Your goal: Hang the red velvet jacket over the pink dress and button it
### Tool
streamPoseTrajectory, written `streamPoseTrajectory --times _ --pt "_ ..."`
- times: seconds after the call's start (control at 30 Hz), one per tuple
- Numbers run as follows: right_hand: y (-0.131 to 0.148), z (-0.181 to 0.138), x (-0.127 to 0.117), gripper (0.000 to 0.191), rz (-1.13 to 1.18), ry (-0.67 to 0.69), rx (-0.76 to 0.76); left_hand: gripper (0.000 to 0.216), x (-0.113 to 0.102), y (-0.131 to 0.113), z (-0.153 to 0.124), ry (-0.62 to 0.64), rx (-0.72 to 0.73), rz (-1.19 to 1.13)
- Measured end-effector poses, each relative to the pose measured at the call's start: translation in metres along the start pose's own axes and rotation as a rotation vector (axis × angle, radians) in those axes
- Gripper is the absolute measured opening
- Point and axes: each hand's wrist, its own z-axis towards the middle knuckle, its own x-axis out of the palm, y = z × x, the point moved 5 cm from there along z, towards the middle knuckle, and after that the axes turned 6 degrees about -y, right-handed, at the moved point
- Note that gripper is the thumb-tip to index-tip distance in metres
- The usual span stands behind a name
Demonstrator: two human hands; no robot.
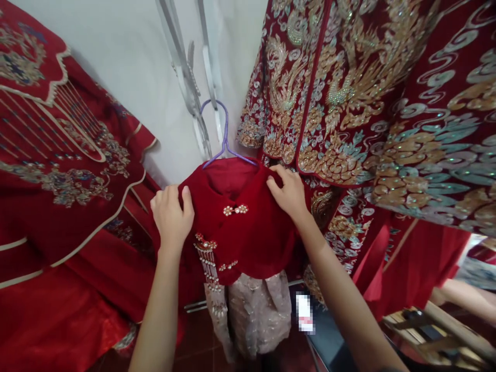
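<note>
Holding red jacket (253,240) at one shoulder with left hand (170,212), at other with right hand (290,192); draped over lower edges of purple hanger (225,141), between embroidered red garments (341,129).

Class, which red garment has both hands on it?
The short jacket on the purple hanger, between embroidered garments; only it has the left hand and right hand on its shoulders.

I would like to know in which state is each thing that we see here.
Red jacket: hanging, front closed
Top clasp: fastened
Purple hanger: upright, inside the jacket
Left hand: holding one jacket shoulder
Right hand: holding the other
Bead tassel: dangling
Pale cloth: hanging below the jacket
Embroidered clothes, right: hanging
Red clothes, left: hanging
</note>
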Motion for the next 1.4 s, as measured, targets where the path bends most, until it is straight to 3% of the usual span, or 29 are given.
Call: streamPoseTrajectory --times 0.3,0.5,0.67,0.73,0.83,0.97,1.2,1.4 --pt "0.001 0.002 -0.001 0.020 -0.053 -0.036 -0.020 0.042 0.015 -0.013 -0.003 -0.040 -0.143 -0.061" --pt "0.001 0.000 -0.002 0.022 -0.046 -0.024 -0.011 0.043 0.010 -0.010 -0.001 -0.018 -0.170 -0.126" --pt "0.021 -0.013 -0.020 0.036 0.003 -0.239 -0.058 0.046 -0.006 -0.028 -0.016 -0.081 -0.150 -0.301" --pt "0.032 -0.026 -0.023 0.029 0.068 -0.247 -0.025 0.050 -0.008 -0.044 -0.028 -0.082 -0.087 -0.345" --pt "0.044 -0.044 -0.013 0.017 0.305 -0.049 0.044 0.037 -0.002 -0.066 -0.043 0.024 0.068 -0.346" --pt "0.050 -0.060 0.003 0.016 0.477 0.154 0.105 0.029 0.006 -0.069 -0.045 0.105 0.159 -0.274" --pt "0.056 -0.064 0.008 0.025 0.506 0.175 0.064 0.021 0.007 -0.072 -0.029 0.144 0.361 -0.197" --pt "0.053 -0.067 0.009 0.017 0.651 0.190 0.134 0.013 0.002 -0.081 -0.026 0.169 0.607 -0.369"
